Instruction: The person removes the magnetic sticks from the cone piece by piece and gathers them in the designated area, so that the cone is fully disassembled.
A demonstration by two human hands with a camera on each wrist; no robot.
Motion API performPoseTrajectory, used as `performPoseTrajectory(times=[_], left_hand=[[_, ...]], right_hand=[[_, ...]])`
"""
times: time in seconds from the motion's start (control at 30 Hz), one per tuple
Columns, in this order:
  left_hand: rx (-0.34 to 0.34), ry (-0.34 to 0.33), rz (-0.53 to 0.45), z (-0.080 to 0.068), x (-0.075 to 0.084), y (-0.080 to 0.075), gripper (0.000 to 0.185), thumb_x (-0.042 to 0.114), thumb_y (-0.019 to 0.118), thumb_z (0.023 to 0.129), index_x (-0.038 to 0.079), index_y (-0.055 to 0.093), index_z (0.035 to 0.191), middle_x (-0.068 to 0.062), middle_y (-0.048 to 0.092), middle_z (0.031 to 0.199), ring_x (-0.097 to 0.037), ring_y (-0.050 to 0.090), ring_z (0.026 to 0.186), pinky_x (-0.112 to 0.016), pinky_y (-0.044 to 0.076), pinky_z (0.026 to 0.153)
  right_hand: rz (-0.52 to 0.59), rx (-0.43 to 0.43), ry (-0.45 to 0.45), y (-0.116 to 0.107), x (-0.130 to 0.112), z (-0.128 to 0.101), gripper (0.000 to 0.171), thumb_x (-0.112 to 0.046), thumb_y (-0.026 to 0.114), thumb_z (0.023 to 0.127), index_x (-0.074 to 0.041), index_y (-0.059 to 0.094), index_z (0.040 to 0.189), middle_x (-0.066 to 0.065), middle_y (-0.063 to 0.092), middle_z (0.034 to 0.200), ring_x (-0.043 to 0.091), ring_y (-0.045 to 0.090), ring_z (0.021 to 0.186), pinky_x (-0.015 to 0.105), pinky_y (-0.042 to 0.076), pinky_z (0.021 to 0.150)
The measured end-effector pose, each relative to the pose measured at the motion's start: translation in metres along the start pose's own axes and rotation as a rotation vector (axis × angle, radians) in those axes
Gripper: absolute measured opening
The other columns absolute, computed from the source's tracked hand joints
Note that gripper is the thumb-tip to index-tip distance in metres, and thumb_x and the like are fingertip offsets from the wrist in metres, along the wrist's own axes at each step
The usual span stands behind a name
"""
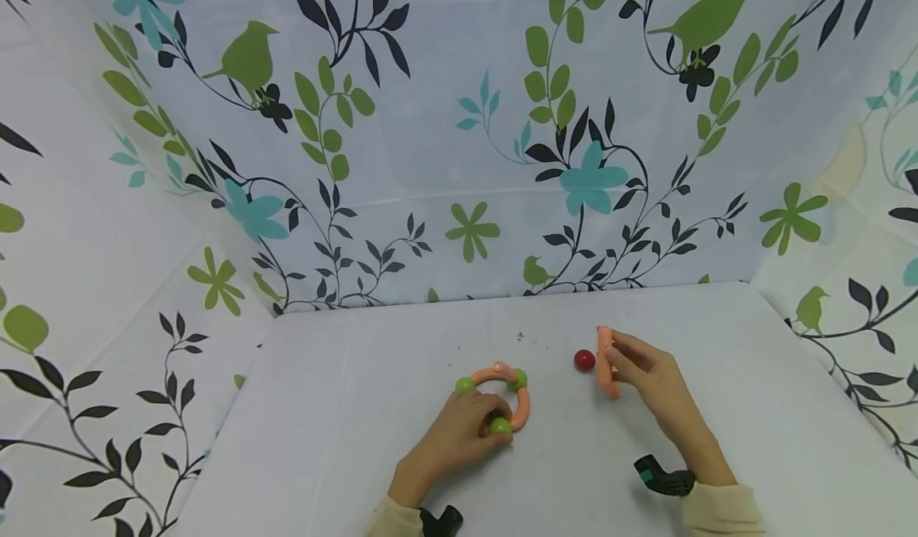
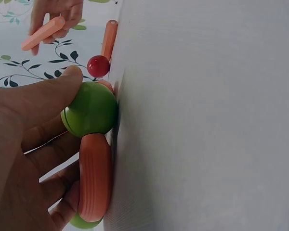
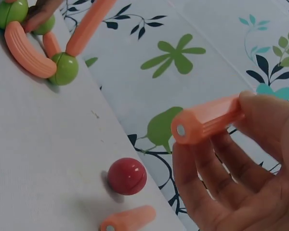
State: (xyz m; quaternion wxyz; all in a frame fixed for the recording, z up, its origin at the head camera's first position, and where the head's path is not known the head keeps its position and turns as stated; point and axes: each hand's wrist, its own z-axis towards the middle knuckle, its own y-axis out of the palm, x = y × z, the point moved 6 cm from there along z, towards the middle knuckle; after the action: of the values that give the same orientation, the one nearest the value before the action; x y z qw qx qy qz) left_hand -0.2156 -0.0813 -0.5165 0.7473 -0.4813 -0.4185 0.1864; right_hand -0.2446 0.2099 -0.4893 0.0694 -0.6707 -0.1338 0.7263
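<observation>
My left hand (image 1: 462, 429) holds a ring of curved orange pieces (image 1: 522, 411) and green balls on the table. Its thumb and fingers pinch the near green ball (image 2: 90, 109). In the right wrist view, a straight orange rod (image 3: 90, 26) rises at a slant from one of the ring's balls. My right hand (image 1: 658, 379) grips another orange rod (image 3: 207, 120) above the table; its near end shows a silvery disc. Below that rod, a further orange rod (image 3: 130, 219) lies on the table. Close by rests a red ball (image 1: 584, 360), apart from both hands.
The white table (image 1: 323, 441) meets a patterned cloth backdrop (image 1: 430, 123) at its far edge. Similar cloth hangs at both sides. Dark wrist-worn devices (image 1: 663, 477) sit on both wrists, next to the cream sleeves (image 1: 720, 509).
</observation>
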Motion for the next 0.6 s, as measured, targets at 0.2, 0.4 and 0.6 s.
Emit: performPoseTrajectory(times=[0.2,0.4,0.6], left_hand=[[-0.027,0.029,0.033,0.000,-0.001,0.000,0.021,0.031,0.081,0.090,0.025,0.075,0.109,0.017,0.057,0.081,0.001,0.048,0.082,-0.032,0.043,0.094],[-0.058,0.021,0.023,-0.001,-0.003,-0.002,0.023,0.029,0.080,0.091,0.024,0.076,0.113,0.017,0.064,0.087,-0.001,0.050,0.085,-0.032,0.044,0.096],[-0.063,0.039,0.035,-0.003,-0.003,-0.004,0.023,0.026,0.078,0.092,0.024,0.077,0.115,0.015,0.072,0.099,-0.003,0.057,0.092,-0.033,0.048,0.097]], right_hand=[[-0.011,0.096,0.093,-0.014,0.014,0.002,0.061,-0.043,0.061,0.105,-0.007,0.051,0.153,0.016,0.063,0.138,-0.005,0.065,0.101,0.020,0.059,0.085],[0.006,0.160,0.215,-0.023,0.031,0.003,0.062,-0.041,0.061,0.105,-0.001,0.050,0.151,0.003,0.067,0.121,-0.003,0.068,0.090,0.020,0.060,0.081],[-0.070,0.215,0.268,-0.030,0.039,0.001,0.057,-0.037,0.060,0.106,0.000,0.053,0.148,0.021,0.065,0.132,-0.003,0.066,0.084,0.021,0.059,0.076]])
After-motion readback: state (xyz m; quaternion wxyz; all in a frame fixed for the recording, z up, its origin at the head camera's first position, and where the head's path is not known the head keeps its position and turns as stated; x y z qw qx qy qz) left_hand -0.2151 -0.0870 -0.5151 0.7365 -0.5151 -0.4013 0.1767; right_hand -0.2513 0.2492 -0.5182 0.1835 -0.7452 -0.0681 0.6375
